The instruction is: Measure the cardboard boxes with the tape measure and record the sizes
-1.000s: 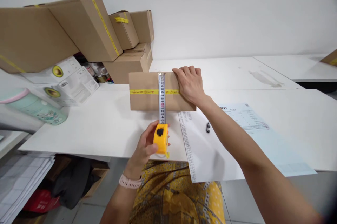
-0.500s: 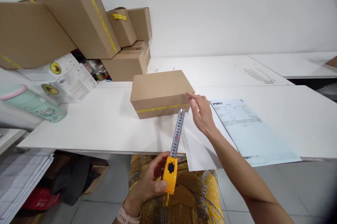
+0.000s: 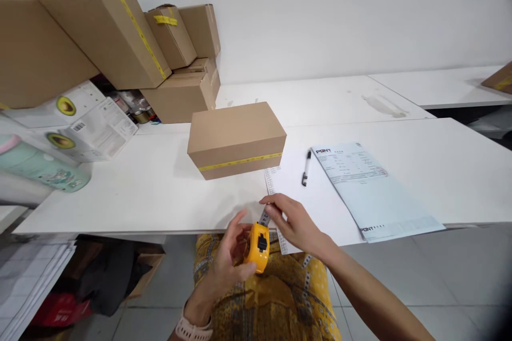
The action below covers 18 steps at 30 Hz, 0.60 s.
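Note:
A yellow tape measure [image 3: 259, 249] with a black lock button is held in my left hand [image 3: 232, 255], above my lap at the table's front edge. My right hand [image 3: 290, 221] pinches the end of its short metal blade [image 3: 264, 217], of which only a little sticks out of the case. Beyond both hands, a closed cardboard box [image 3: 237, 130] with yellow tape along its front side lies on the white table. Its near right corner overlaps the top of a spiral notebook [image 3: 320, 213].
On the notebook lies a pen [image 3: 306, 167], left of a printed light-blue sheet [image 3: 372, 191]. Cardboard boxes [image 3: 100, 31] are stacked at the back left, over white cartons with avocado pictures [image 3: 104, 122]. A mint-green tumbler [image 3: 44, 165] lies at the left.
The tape blade has left the box and has mostly drawn back into its case. My right hand has let go of the box and moved down to the blade's end. The box now lies on its broader side.

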### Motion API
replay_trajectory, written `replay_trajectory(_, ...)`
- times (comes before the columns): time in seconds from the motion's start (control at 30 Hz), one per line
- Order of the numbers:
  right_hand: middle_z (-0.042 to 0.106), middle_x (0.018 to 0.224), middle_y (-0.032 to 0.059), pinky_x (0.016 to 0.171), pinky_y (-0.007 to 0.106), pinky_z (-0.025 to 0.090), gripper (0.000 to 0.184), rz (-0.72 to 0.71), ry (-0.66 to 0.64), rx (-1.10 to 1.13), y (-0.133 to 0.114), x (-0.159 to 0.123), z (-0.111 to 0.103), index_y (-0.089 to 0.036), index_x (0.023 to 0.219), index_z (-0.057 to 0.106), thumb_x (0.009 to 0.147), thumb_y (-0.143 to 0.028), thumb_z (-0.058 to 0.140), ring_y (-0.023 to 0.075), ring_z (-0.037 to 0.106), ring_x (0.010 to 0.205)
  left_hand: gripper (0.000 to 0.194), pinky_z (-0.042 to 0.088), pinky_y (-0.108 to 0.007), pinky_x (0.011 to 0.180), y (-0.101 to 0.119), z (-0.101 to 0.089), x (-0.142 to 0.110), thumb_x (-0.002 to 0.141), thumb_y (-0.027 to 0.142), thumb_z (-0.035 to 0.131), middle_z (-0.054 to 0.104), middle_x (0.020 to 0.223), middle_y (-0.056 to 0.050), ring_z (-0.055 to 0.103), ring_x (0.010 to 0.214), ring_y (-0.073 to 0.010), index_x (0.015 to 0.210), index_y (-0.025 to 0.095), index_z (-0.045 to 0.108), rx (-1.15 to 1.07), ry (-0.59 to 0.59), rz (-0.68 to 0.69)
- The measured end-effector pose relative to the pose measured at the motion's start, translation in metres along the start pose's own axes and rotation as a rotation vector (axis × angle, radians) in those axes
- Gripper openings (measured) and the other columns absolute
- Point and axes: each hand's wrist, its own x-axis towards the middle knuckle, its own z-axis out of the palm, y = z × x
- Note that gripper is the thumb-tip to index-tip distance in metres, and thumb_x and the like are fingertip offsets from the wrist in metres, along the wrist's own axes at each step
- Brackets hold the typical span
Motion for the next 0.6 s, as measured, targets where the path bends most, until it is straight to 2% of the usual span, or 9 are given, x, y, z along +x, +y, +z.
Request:
replay_trajectory(0.07, 0.073, 0.084, 0.0041, 0.067, 0.032, 0.050, 0.027, -0.031, -0.005, -0.095, 0.001, -0.004, 0.001, -0.026, 0.115, 0.064, 0.102, -0.041, 0.046, 0.0186, 0.066, 0.071, 0.101, 0.055, -0.034, 0.082, 0.009, -0.002, 0.002, 0.069, 0.043, 0.085, 0.062, 0.126, -0.010, 0.066, 0.104, -0.0272, 0.156, 0.032, 0.035, 0.047, 0.065, 0.070)
replay_trajectory(0.1, 0.071, 0.077, 0.0029, 0.064, 0.031, 0.048, 0.028, 0.002, 0.026, -0.147, 0.006, -0.003, -0.004, -0.026, 0.113, 0.064, 0.102, -0.043, 0.046, 0.0182, 0.064, 0.065, 0.099, 0.054, -0.033, 0.082, 0.016, -0.004, 0.002, 0.069, 0.040, 0.085, 0.063, 0.126, -0.010, 0.067, 0.101, -0.0256, 0.155, 0.031, 0.036, 0.078, 0.099, 0.107)
replay_trajectory(0.17, 0.066, 0.068, 0.0013, 0.059, 0.030, 0.043, 0.030, 0.168, 0.151, -0.270, 0.023, 0.006, -0.021, -0.024, 0.105, 0.064, 0.101, -0.046, 0.043, 0.0181, 0.060, 0.058, 0.095, 0.054, -0.032, 0.079, 0.036, -0.010, 0.006, 0.070, 0.036, 0.084, 0.063, 0.126, -0.011, 0.067, 0.098, -0.0242, 0.153, 0.030, 0.039, 0.174, 0.166, 0.213)
replay_trajectory(0.2, 0.064, 0.065, 0.0012, 0.058, 0.030, 0.041, 0.031, 0.298, 0.239, -0.364, 0.035, 0.013, -0.032, -0.024, 0.102, 0.062, 0.101, -0.047, 0.042, 0.0191, 0.060, 0.058, 0.093, 0.055, -0.031, 0.079, 0.048, -0.014, 0.009, 0.070, 0.034, 0.084, 0.063, 0.127, -0.011, 0.067, 0.100, -0.0249, 0.152, 0.029, 0.041, 0.243, 0.199, 0.285)
replay_trajectory(0.27, 0.069, 0.073, 0.0043, 0.061, 0.032, 0.039, 0.029, 0.523, 0.326, -0.555, 0.062, 0.034, -0.055, -0.022, 0.106, 0.059, 0.099, -0.044, 0.042, 0.0233, 0.064, 0.066, 0.089, 0.056, -0.033, 0.081, 0.075, -0.021, 0.023, 0.068, 0.030, 0.086, 0.063, 0.129, -0.012, 0.065, 0.110, -0.0280, 0.148, 0.028, 0.045, 0.428, 0.271, 0.472)
replay_trajectory(0.37, 0.073, 0.090, 0.0133, 0.069, 0.036, 0.041, 0.037, 0.743, 0.259, -0.738, 0.100, 0.064, -0.076, -0.017, 0.120, 0.055, 0.099, -0.045, 0.042, 0.0311, 0.068, 0.084, 0.077, 0.056, -0.038, 0.092, 0.116, -0.029, 0.062, 0.069, 0.028, 0.084, 0.060, 0.133, -0.010, 0.060, 0.121, -0.0284, 0.140, 0.027, 0.054, 0.770, 0.421, 0.764)
replay_trajectory(0.43, 0.073, 0.101, 0.0186, 0.073, 0.039, 0.043, 0.045, 0.783, 0.173, -0.792, 0.117, 0.078, -0.077, -0.013, 0.126, 0.053, 0.099, -0.048, 0.044, 0.0349, 0.069, 0.094, 0.063, 0.054, -0.042, 0.098, 0.137, -0.033, 0.094, 0.075, 0.026, 0.079, 0.060, 0.134, -0.009, 0.058, 0.123, -0.0279, 0.134, 0.026, 0.059, 0.960, 0.475, 0.932)
replay_trajectory(0.5, 0.072, 0.112, 0.0212, 0.076, 0.040, 0.044, 0.044, 0.768, 0.119, -0.825, 0.126, 0.083, -0.072, -0.013, 0.131, 0.051, 0.099, -0.043, 0.044, 0.0358, 0.068, 0.100, 0.053, 0.049, -0.047, 0.105, 0.149, -0.037, 0.124, 0.078, 0.023, 0.076, 0.060, 0.134, -0.011, 0.057, 0.125, -0.0292, 0.129, 0.024, 0.063, 1.126, 0.510, 1.024)
replay_trajectory(0.6, 0.070, 0.118, 0.0205, 0.075, 0.039, 0.045, 0.039, 0.729, 0.095, -0.846, 0.131, 0.082, -0.064, -0.015, 0.134, 0.051, 0.100, -0.028, 0.037, 0.0329, 0.069, 0.100, 0.046, 0.046, -0.050, 0.107, 0.152, -0.049, 0.156, 0.079, 0.023, 0.074, 0.061, 0.135, -0.013, 0.058, 0.122, -0.0305, 0.124, 0.022, 0.066, 1.291, 0.573, 1.024)
